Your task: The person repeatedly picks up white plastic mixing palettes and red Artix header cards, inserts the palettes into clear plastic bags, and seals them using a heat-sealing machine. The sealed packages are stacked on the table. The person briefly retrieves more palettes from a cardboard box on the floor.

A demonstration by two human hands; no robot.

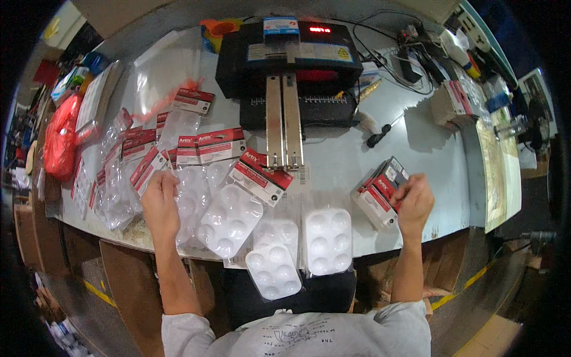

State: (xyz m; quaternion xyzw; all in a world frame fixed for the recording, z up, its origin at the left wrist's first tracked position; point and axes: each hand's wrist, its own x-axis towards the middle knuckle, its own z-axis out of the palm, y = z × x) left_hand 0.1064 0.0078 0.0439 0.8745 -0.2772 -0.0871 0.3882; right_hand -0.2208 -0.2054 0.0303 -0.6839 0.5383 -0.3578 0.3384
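My left hand (160, 199) is closed at the edge of a pile of bagged packs with red-and-white header cards (148, 169); what its fingertips grip is hidden. At the right, my right hand (414, 202) pinches at the near side of a stack of folded header cards (380, 191). Between the hands lies a bagged white paint palette (232, 220), its header card (260, 177) reaching under the metal arms of a black machine (285, 119). Nearer me are a white palette with round wells (327, 241) and another palette (273, 272) overlapping one behind it at the table's edge.
Clear plastic bags (160, 71) lie at the back left, beside a red plastic bag (61, 137). A further stack of cards (455, 101) stands at the right. Cables (410, 77) and a small black plug (377, 138) lie right of the machine.
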